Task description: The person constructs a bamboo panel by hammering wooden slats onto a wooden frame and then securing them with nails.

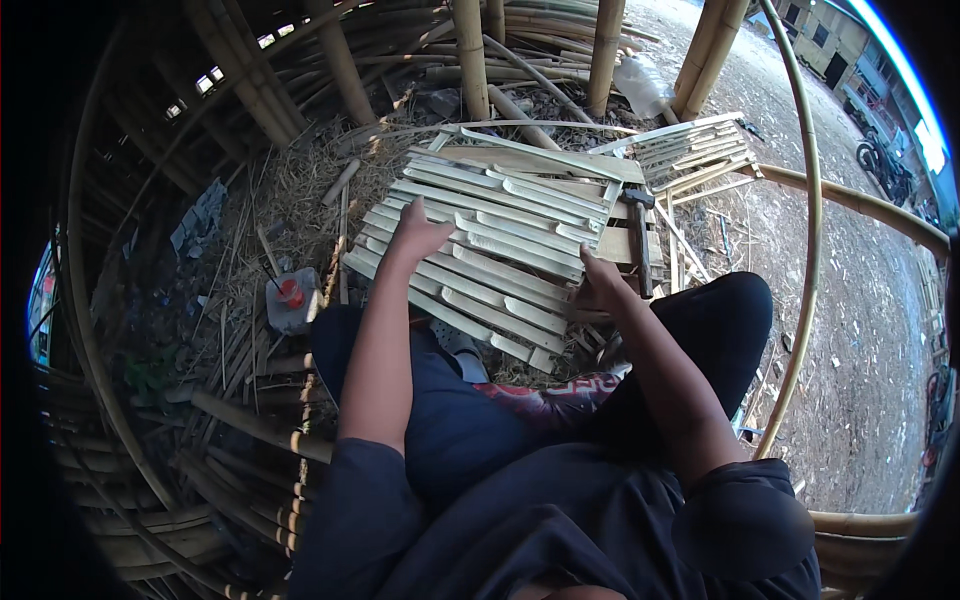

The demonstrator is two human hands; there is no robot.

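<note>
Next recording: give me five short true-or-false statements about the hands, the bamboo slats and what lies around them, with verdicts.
1. The left hand rests on the bamboo slat panel. True.
2. The right hand holds the hammer. False: the hammer lies on the panel's right edge, beside the hand; the hand is at the slats' edge.
3. A small container with a red top stands to the person's left. True.
4. The slat panel is painted blue. False: it is pale, bare bamboo.
5. A second slat panel lies further off to the right. True.
</note>
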